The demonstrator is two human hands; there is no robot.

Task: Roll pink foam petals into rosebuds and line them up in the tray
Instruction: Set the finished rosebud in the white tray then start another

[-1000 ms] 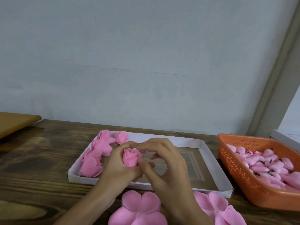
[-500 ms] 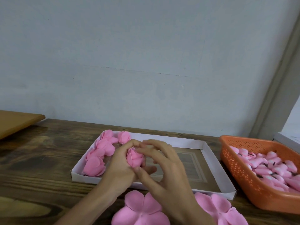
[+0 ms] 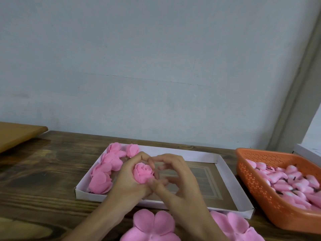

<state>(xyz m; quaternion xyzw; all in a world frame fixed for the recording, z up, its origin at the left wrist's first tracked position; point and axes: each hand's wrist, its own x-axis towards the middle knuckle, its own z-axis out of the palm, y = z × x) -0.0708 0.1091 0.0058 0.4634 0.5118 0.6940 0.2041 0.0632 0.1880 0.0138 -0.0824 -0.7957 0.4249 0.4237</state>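
Board: one, tan and smooth with a rounded corner, far left, cut off by the frame edge.

Surface: dark stained wood with heavy grain; its back edge meets a pale wall.

Tray: one, shallow and rectangular, with white card walls and a brown printed floor. The floor shows bare from the middle to the right wall.

Finished rosebuds: five, as far as the overlaps allow a count. They are matte pink foam with ruffled edges, crowded along the tray's left wall and touching one another.

Rosebud: one, a tight spiral of pink foam, held above the tray's left half.

Left grip: curled round the rosebud from the left and beneath.

Right grip: narrow, with thumb and forefinger pinching the rosebud's right side and the forefinger tip meeting the left forefinger above it.

Flat petals: two flower-shaped pink foam pieces on the surface at the near edge, just in front of the tray and partly hidden by the forearms.

Basket: one, orange perforated plastic, right of the tray and close to its wall. It is heaped with small pink pieces on dark stems, too many to count.
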